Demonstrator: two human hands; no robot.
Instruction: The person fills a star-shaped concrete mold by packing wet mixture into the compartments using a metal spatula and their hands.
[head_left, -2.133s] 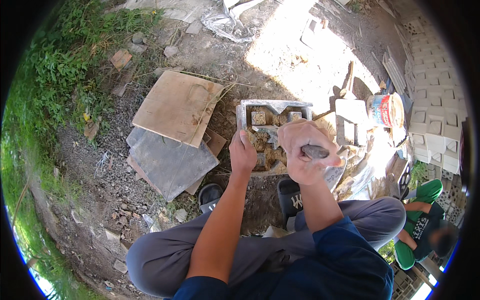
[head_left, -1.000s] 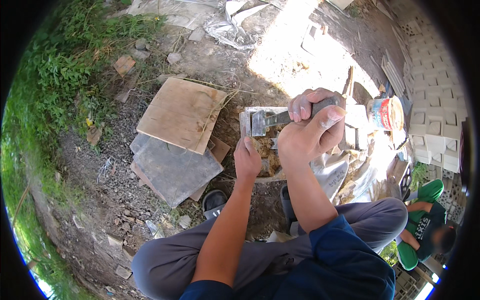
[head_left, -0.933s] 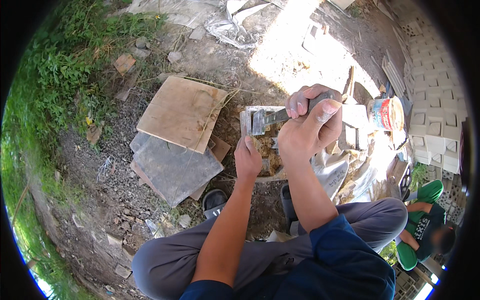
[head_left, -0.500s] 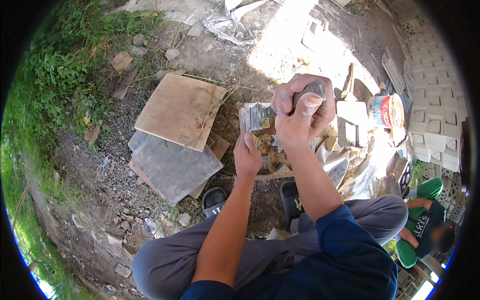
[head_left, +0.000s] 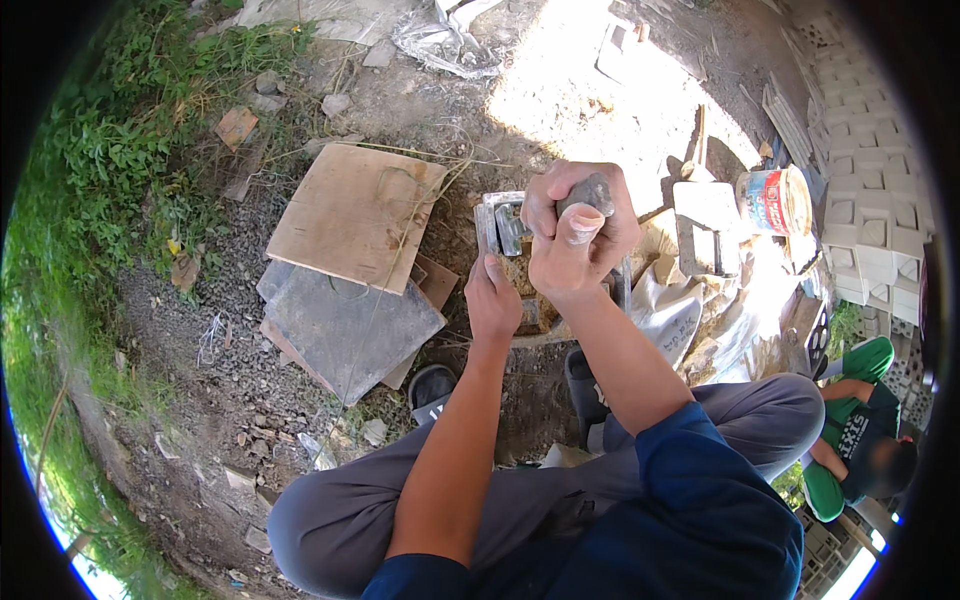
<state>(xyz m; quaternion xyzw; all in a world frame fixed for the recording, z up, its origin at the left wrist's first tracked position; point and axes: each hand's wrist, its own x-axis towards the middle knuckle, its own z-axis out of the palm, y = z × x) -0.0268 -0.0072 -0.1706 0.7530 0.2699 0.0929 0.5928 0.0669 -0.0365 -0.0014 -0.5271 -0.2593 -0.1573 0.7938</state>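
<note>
My right hand (head_left: 578,258) is closed round a dark grey stone (head_left: 588,192), its dusty thumb pressed on the near side. It hangs over a grey metal frame, which looks like a block mould (head_left: 486,228), and hides much of it. Inside the mould, metal pieces and tan sandy material show in part. My left hand (head_left: 493,308) grips the mould's near left side; the thumb lies along the rim and the other fingers are mostly hidden.
Stacked square boards (head_left: 355,220) lie on gravel to the left. Right of the mould are a crumpled sack (head_left: 668,318), a pale hollow frame (head_left: 706,225), a bucket (head_left: 775,200) and stacked blocks (head_left: 870,200). Another person (head_left: 860,430) sits at the far right.
My right hand, with the stone, has shifted slightly left and stays raised over the mould. My left hand has kept its place on the rim. The whole view has moved a little.
</note>
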